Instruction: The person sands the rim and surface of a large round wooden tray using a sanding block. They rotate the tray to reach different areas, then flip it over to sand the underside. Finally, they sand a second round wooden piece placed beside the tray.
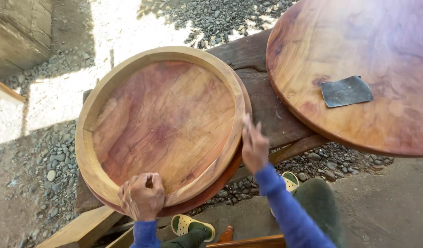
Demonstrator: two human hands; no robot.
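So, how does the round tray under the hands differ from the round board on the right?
The tray has a raised pale rim; the board is flat to its edge. Both hands, left and right, touch the tray; nothing touches the board. The board carries a dark sheet; the tray is empty. Both are round, reddish wood.
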